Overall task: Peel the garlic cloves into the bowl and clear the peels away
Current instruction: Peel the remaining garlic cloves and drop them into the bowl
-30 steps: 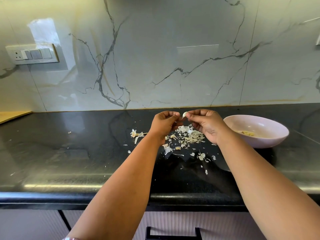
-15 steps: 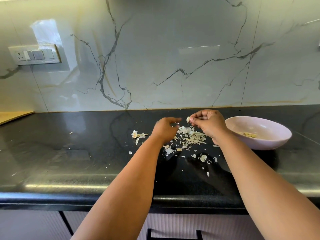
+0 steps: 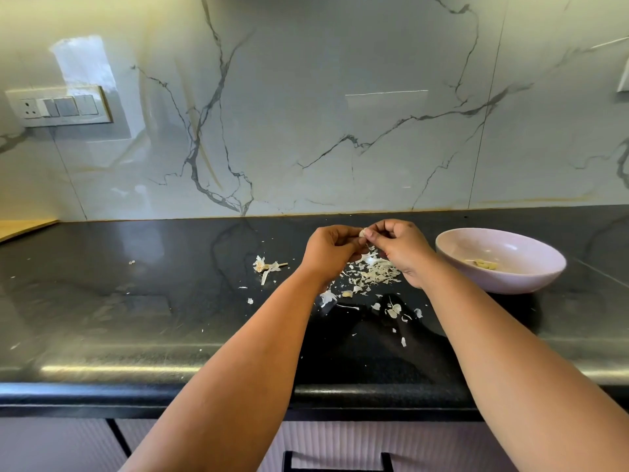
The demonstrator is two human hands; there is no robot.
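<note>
A small pale garlic clove (image 3: 362, 233) is pinched between the fingertips of my left hand (image 3: 332, 252) and my right hand (image 3: 400, 248), which meet above the black counter. Both hands have curled fingers around the clove. Below them lies a heap of papery garlic peels (image 3: 372, 274), with more flakes scattered toward the front edge. A pale pink bowl (image 3: 531, 279) stands to the right of my right hand and holds a few peeled cloves (image 3: 485, 264).
A garlic stem and root scrap (image 3: 267, 266) lies left of the hands. The black counter (image 3: 136, 301) runs to a rounded front edge, with drawers below. A marble wall with a switch panel (image 3: 59, 106) stands behind. A wooden surface (image 3: 23, 226) shows at far left.
My left hand, which had dropped toward the peel heap half a second ago, has come back up to the clove in my right hand. The bowl stays put.
</note>
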